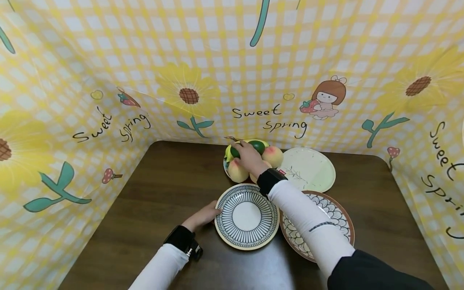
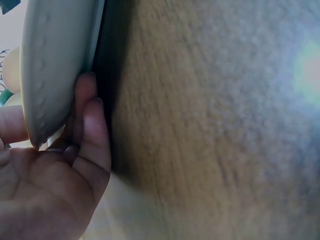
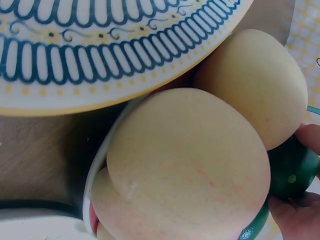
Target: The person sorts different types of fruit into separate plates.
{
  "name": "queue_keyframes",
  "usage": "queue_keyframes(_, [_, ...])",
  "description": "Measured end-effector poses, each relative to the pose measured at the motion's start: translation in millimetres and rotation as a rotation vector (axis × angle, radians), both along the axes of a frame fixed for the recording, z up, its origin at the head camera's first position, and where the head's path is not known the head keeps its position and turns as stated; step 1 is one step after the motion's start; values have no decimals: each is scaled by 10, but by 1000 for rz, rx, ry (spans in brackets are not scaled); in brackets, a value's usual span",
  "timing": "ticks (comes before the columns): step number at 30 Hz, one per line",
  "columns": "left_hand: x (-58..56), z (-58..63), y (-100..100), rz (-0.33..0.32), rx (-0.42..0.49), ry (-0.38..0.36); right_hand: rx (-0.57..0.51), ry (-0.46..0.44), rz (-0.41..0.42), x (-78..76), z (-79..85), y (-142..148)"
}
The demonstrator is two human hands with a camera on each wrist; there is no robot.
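Head view: the left hand (image 1: 204,214) pinches the striped plate (image 1: 246,216) at its edge; the right hand (image 1: 250,158) has fingers gripping a green fruit (image 3: 292,170), beside peaches (image 1: 237,171) behind the plate.

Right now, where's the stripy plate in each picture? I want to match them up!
Head view: the stripy plate is below the middle, with the left hand pinching its rim.
Left wrist view: the stripy plate is at the upper left, seen from its side and underneath.
Right wrist view: the stripy plate fills the upper left corner, partly cut off.
Shared landmark: the brown table shows in all three.
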State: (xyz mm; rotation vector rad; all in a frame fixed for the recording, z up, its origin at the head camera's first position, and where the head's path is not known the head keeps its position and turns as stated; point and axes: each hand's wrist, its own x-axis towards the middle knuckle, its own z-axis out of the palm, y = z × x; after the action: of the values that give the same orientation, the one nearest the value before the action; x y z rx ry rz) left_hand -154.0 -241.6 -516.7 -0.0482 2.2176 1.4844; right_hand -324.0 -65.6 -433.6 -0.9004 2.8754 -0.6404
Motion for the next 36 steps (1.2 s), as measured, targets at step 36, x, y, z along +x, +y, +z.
queue_keyframes(36, [29, 47, 57, 85, -44, -25, -74, 229, 263, 630, 51, 616])
